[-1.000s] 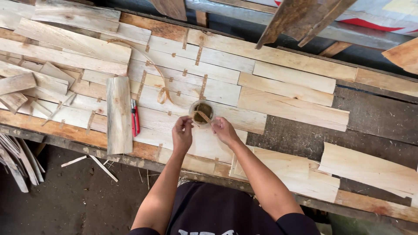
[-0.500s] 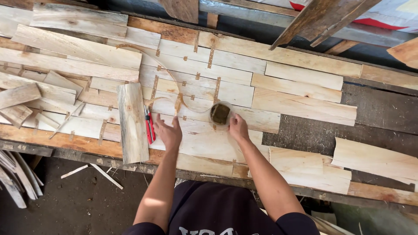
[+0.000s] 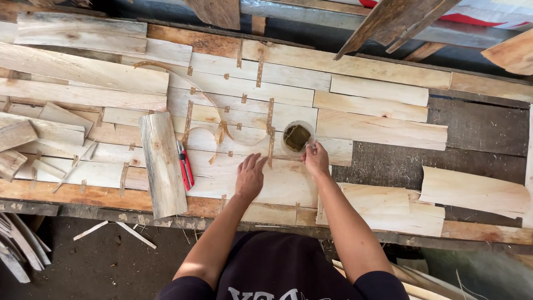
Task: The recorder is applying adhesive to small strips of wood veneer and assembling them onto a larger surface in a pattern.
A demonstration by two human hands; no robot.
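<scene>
A rough wooden tabletop [image 3: 477, 130] is covered over most of its width with pale veneer sheets [image 3: 233, 89] laid edge to edge and joined by short strips of brown tape. Both forearms extend from the near edge toward the middle of the tabletop. The left hand [image 3: 249, 176] lies palm down, fingers spread and extended, pressed flat on a veneer sheet near the near edge; its grip is fully open and holds nothing. The right hand [image 3: 316, 159] is just beside it, fingers curled, fingertips at the near rim of a small round clear container [image 3: 297, 137] with a dark brown content; whether the grip is closed on the rim or only touching it cannot be told. The container stands upright on the veneer, about midway across the tabletop. A loose curl of brown tape [image 3: 202, 133] lies to its left. A red-handled cutter [image 3: 185, 166] lies left of the left hand, beside a thick wooden block [image 3: 162, 164] reaching the near edge.
</scene>
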